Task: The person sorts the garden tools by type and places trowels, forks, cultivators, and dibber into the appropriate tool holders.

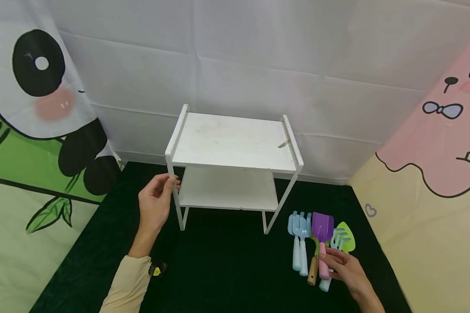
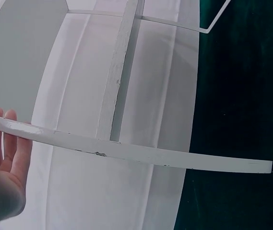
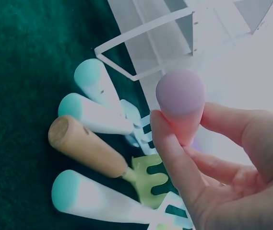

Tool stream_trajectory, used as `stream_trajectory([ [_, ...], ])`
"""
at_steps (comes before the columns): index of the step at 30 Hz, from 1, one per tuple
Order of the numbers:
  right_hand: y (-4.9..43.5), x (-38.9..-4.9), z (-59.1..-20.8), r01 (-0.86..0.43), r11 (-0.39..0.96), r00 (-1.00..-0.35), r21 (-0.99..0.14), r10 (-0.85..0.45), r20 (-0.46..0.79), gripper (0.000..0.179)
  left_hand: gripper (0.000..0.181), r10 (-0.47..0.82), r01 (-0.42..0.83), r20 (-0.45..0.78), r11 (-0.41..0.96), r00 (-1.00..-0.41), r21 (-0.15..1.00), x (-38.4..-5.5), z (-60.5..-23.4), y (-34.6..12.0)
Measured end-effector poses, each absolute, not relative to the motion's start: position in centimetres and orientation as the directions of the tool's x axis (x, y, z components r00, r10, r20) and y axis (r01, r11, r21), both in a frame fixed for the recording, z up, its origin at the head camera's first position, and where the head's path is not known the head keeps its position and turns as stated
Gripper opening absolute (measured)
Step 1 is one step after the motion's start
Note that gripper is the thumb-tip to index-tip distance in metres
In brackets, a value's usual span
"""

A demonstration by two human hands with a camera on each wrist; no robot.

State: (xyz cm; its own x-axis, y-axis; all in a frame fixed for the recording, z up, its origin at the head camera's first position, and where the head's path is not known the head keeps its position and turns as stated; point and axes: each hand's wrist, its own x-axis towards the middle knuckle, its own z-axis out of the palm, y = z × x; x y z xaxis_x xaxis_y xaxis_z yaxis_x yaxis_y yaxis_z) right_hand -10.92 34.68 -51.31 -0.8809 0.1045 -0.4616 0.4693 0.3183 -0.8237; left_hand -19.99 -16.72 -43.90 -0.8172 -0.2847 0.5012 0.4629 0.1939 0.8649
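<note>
A small white two-tier shelf (image 1: pixel 231 141) stands against the back sheet. My left hand (image 1: pixel 155 200) holds its left front leg between thumb and fingers; the left wrist view shows the fingers around the white bar (image 2: pixel 141 153). At the right, my right hand (image 1: pixel 346 269) pinches the pink handle of a toy shovel with a purple blade (image 1: pixel 323 226). In the right wrist view the handle's rounded purple end (image 3: pixel 180 93) points towards the camera, above the other tools. Beside and under it lie a wooden-handled green fork (image 3: pixel 148 179) and a light blue rake (image 1: pixel 338 239).
Two light blue forks (image 1: pixel 302 226) with white handles lie left of the shovel. A lime-green piece (image 1: pixel 348 239) lies behind the rake. Dark green cloth (image 1: pixel 227 261) covers the surface. A small black and yellow object (image 1: pixel 157 270) shows beside my left sleeve. Printed sheets enclose both sides.
</note>
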Motion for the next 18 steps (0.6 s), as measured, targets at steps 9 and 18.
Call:
stream_trajectory([
  [9, 33.9, -10.3, -50.1, 0.456, 0.334, -0.888, -0.825, 0.107, -0.448, 0.070, 0.022, -0.280, 0.462, 0.504, 0.203, -0.817, 0.863, -19.9, -43.9, -16.8],
  [18, 32.8, -9.6, -48.4, 0.455, 0.338, -0.888, -0.824, 0.103, -0.448, 0.071, 0.019, -0.284, 0.462, 0.502, 0.198, -0.817, 0.864, -20.0, -43.9, -16.8],
])
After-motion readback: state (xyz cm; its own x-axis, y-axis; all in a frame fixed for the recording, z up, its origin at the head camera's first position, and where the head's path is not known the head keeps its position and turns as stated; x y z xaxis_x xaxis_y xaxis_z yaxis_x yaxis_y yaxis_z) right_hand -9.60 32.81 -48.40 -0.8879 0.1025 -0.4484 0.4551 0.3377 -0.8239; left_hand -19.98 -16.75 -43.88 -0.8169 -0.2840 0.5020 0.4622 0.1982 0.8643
